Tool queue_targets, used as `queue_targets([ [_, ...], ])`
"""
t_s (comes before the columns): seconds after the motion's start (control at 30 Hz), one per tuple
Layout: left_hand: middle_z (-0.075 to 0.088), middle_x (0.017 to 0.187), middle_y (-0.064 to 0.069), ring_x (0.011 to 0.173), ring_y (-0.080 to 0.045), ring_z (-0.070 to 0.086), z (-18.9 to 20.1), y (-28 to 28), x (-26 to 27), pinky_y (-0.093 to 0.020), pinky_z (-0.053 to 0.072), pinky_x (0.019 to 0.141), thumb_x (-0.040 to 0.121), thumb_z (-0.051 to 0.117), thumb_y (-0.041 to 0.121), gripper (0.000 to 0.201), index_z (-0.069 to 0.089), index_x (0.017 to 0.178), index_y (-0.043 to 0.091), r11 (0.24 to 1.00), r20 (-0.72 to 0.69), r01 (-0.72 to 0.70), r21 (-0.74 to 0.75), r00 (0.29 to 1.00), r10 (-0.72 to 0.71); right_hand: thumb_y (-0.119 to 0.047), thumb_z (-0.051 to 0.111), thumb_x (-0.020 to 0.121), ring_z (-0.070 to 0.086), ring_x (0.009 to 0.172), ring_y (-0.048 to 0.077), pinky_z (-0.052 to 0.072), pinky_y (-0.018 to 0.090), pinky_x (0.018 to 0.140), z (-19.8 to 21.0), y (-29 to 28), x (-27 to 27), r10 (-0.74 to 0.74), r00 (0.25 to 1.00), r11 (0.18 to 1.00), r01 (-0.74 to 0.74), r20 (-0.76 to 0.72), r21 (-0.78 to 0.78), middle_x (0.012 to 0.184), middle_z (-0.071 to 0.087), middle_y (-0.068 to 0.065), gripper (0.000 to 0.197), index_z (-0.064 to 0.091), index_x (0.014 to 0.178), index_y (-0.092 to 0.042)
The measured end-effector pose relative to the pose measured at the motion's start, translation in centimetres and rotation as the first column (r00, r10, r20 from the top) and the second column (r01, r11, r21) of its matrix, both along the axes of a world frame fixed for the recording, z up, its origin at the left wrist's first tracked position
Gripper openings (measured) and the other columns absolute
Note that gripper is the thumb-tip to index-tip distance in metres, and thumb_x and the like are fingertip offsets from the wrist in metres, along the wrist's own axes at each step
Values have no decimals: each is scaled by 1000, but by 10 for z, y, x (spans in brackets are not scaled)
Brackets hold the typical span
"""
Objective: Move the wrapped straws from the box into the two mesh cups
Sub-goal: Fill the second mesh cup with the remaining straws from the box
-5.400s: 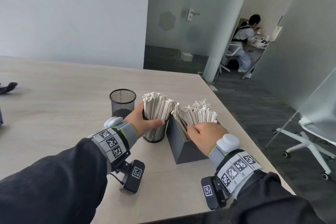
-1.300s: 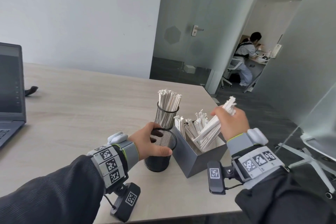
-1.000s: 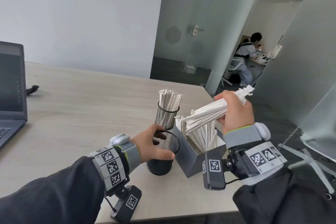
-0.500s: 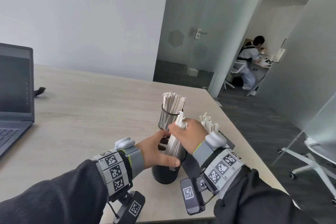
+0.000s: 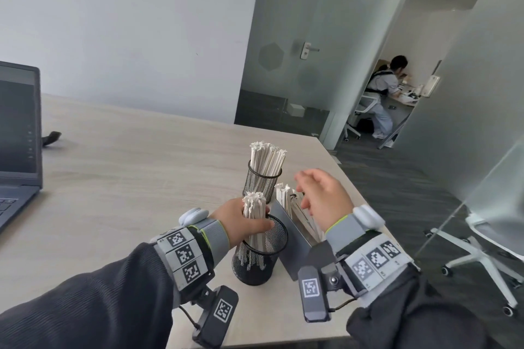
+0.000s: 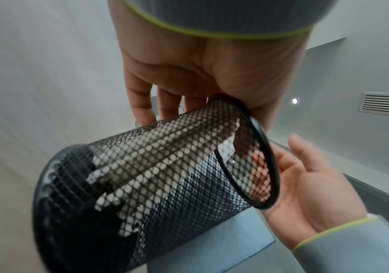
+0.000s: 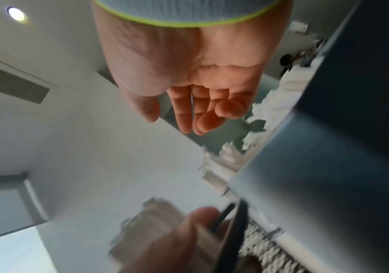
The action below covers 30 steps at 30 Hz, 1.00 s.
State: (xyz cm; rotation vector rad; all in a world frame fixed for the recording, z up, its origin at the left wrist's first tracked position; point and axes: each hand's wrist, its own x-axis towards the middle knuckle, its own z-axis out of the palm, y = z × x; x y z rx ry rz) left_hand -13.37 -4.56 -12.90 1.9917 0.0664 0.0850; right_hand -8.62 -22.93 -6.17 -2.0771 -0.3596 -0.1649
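Two black mesh cups stand on the table. The far cup [image 5: 262, 183] is packed with white wrapped straws [image 5: 266, 157]. The near cup [image 5: 259, 259] [image 6: 142, 184] holds a smaller bundle of straws [image 5: 253, 214]. My left hand [image 5: 249, 221] [image 6: 189, 77] grips the near cup at its rim, with the thumb across the front. To its right is the grey box [image 5: 295, 246] [image 7: 329, 147], with a few straws [image 5: 286, 198] leaning inside. My right hand [image 5: 304, 191] [image 7: 189, 114] hovers over the box, fingers relaxed and holding nothing.
An open laptop [image 5: 17, 136] stands at the table's left, and a small black item [image 5: 52, 137] lies beside it. The table's right edge runs close behind the box. Past it are a white office chair [image 5: 496, 249], glass walls, and a seated person [image 5: 382, 93] in a far room.
My right hand has let go of the bundle of straws in the near cup and lifted away to the right, over the box. My left hand still holds that cup.
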Motion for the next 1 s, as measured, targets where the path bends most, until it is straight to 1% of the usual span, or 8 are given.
queue_targets([
  [0.07,73,87,6,84,-10,68,-3,0,2,-26,53,77,76,77,37,22,72,96,31,1000,-1,-23,-12,1000,23,-36,55,92,57,57,12,45,30,59,-3,-17,10,-78,997,997,78,2,-21,72,67,3,19,66,82,-24],
  [0.13,74,86,7,84,-11,69,-4,-2,2,-28,54,78,79,74,37,17,73,95,33,998,1,-55,-22,998,55,-33,57,89,64,69,19,52,34,69,-13,-33,22,-127,992,987,125,-8,-96,72,67,-5,14,65,79,-28],
  [0.23,73,83,9,80,-9,68,-5,-5,1,-21,50,67,82,71,35,10,72,91,34,996,6,-90,-21,996,90,-29,64,84,65,84,17,51,30,79,-29,-43,29,-138,989,965,122,-53,-232,83,67,-12,4,67,86,-30],
  [0.4,73,85,7,82,-11,68,-6,-6,2,-28,54,77,82,70,38,13,73,94,33,995,1,-100,-6,995,100,-36,73,78,64,99,12,48,25,88,-30,-30,29,-78,994,869,33,-70,-494,101,67,-11,35,67,111,-29],
  [0.53,74,89,6,86,-13,68,-5,-8,1,-31,55,82,83,68,38,18,73,98,30,993,-1,-118,7,993,118,-38,72,71,67,98,16,52,29,90,-28,-19,35,-61,987,788,-43,-148,-614,103,72,-11,36,67,107,-33],
  [0.73,74,92,4,87,-13,68,-3,-8,0,-32,55,84,84,67,40,21,73,101,28,993,-7,-116,22,993,116,-42,63,78,67,84,29,54,30,76,-33,-2,40,29,984,563,-163,-178,-810,92,73,0,29,68,103,-29],
  [0.9,75,91,6,88,-13,69,-8,-6,3,-35,56,87,80,67,46,26,73,100,31,996,-27,-89,8,996,89,-40,58,87,61,79,30,44,28,67,-35,4,42,90,984,497,-180,-155,-849,85,64,4,17,54,82,-25],
  [1.0,75,89,6,87,-13,70,-9,-5,4,-38,56,87,68,62,56,39,73,97,32,998,-28,-67,-13,997,66,-35,57,90,60,82,29,40,27,61,-36,7,39,117,981,492,-191,-153,-850,84,60,2,9,53,90,-27],
])
